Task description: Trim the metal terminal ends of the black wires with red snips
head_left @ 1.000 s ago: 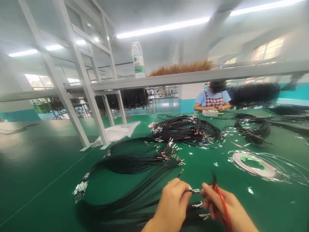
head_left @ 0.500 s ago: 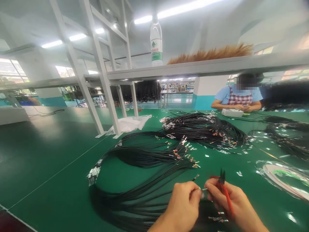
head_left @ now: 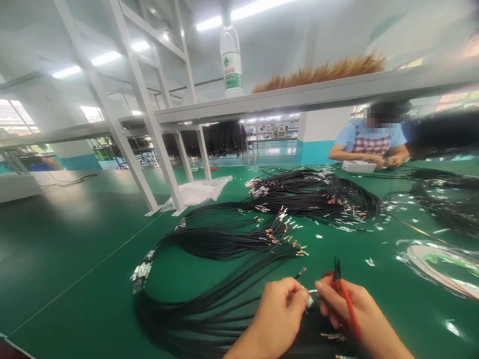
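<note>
My left hand (head_left: 279,311) is closed in a pinch on a black cable, whose stripped end with a reddish wire (head_left: 302,272) sticks out above the knuckles. A small whitish piece (head_left: 310,301) shows at its fingertips. Close by on the right, my right hand (head_left: 361,306) holds red-handled pliers (head_left: 348,299) against the palm, dark jaws pointing up. Its thumb and forefinger meet at a thin pale wire tip (head_left: 313,291) between the two hands. A bundle of black cables (head_left: 179,311) fans out to the left and passes beneath the hands.
Behind lies a larger heap of black cables (head_left: 295,192). A flat coil in clear wrap (head_left: 422,264) is at right, among plastic scraps. A metal rack (head_left: 164,164) stands on the green table (head_left: 82,234), a water bottle (head_left: 231,62) on its shelf. Across sits a co-worker (head_left: 370,142).
The view has shifted slightly. My hands have drawn a little apart at the fingertips, and the whitish piece shows more clearly. The co-worker's hands have moved.
</note>
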Action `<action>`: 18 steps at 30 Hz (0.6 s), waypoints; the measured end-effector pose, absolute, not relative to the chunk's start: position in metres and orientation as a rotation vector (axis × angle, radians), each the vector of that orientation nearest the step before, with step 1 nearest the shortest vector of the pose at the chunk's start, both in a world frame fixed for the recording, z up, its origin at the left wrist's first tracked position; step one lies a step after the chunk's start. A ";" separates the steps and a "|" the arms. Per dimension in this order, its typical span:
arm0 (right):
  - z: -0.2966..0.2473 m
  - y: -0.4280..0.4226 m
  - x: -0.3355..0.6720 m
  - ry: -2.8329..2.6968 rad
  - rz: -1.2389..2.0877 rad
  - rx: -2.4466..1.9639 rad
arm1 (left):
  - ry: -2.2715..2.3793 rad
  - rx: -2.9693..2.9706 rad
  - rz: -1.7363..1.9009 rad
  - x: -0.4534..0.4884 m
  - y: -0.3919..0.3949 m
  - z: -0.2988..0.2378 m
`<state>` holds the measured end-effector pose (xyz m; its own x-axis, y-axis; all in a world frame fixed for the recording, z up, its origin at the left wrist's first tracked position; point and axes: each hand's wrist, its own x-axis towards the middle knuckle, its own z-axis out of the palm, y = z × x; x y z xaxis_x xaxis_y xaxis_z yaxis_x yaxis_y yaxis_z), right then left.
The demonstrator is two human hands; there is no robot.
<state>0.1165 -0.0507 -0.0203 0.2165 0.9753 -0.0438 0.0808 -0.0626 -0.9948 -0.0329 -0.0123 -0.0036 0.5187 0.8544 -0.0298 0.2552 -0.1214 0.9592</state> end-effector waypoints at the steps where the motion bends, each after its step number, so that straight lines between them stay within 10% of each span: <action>1: -0.020 -0.052 0.114 -1.089 1.010 -1.394 | 0.946 1.623 0.666 -0.033 -0.012 -0.005; 18: -0.020 -0.053 0.103 -1.031 0.891 -1.349 | 0.811 1.411 0.536 -0.040 -0.012 -0.003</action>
<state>0.1029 -0.0529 -0.0197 0.3232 0.9439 0.0680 0.0701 0.0478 -0.9964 -0.0403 -0.0121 -0.0029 0.6324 0.7547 -0.1747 0.1358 0.1141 0.9841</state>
